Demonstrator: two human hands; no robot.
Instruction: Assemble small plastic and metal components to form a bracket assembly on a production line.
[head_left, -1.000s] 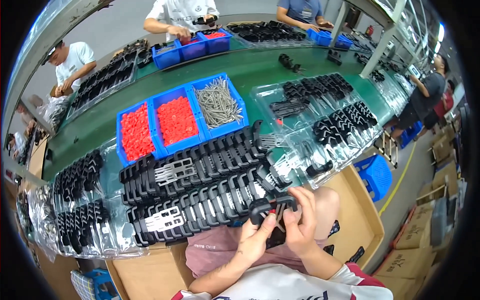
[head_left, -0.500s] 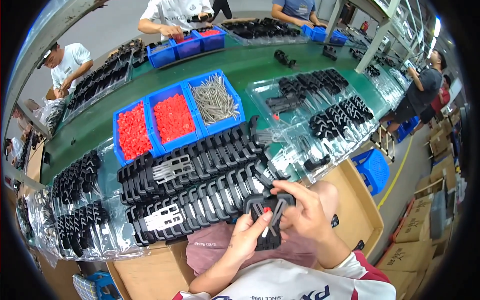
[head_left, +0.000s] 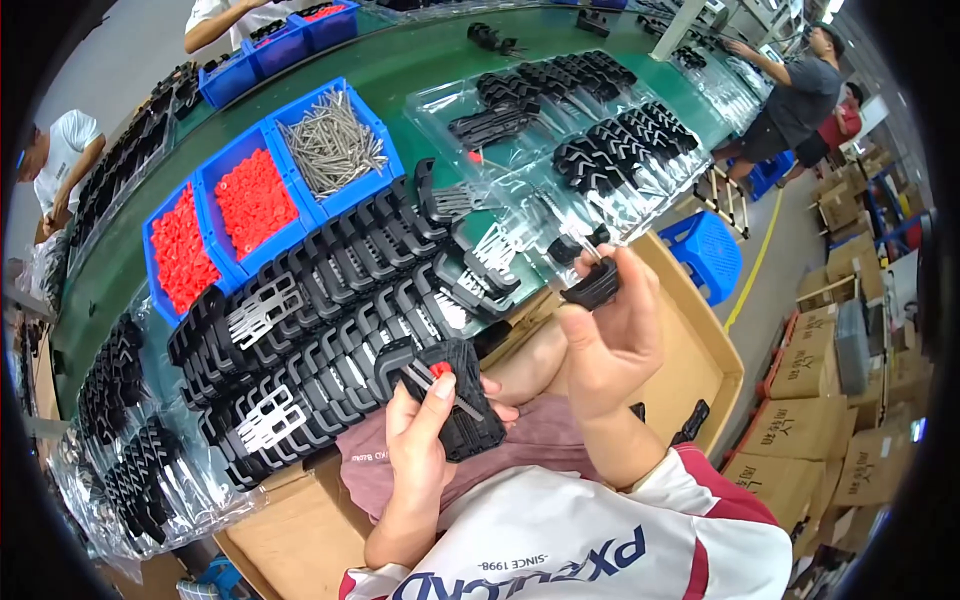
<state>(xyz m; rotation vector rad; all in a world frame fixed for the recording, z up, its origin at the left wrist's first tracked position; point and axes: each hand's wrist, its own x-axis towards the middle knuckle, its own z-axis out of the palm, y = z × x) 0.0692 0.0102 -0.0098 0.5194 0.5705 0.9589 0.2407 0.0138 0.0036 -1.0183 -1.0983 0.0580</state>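
A: Locate the work item.

B: Black plastic part (head_left: pixel 462 410), held at approx. frame centre, just above the lap cloth (head_left: pixel 520 450). A small red piece and a metal pin sit on its upper face. A second, smaller black clip (head_left: pixel 593 287) is held higher, at 1 o'clock from the first.

A: Edges and clearance?

B: Tight at 9–12 o'clock: rows of black parts (head_left: pixel 330 320) lie stacked close against the table edge, just beside the part. Open room at 3 o'clock, over the cardboard box (head_left: pixel 700 350). Blue bins further out at 11 o'clock: red pieces (head_left: pixel 225 220), metal pins (head_left: pixel 330 140).

A: Hand pose?

B: Left hand (head_left: pixel 420 440): forearm enters from 6 o'clock, wrist straight, thumb on top of the part. Right hand (head_left: pixel 610 340): raised, palm toward the body, fingers pointing to 12 o'clock.

A: Grip state?

B: Left: fingers wrapped round the black plastic part, thumb pressed onto its face near the red piece. Right: thumb and fingertips pinched together on the black clip. Neither hand spread.

A: Surroundings?

B: Clear bags of black parts (head_left: pixel 600 150) at 1 o'clock on the green table (head_left: pixel 420 60); other workers at the far side.
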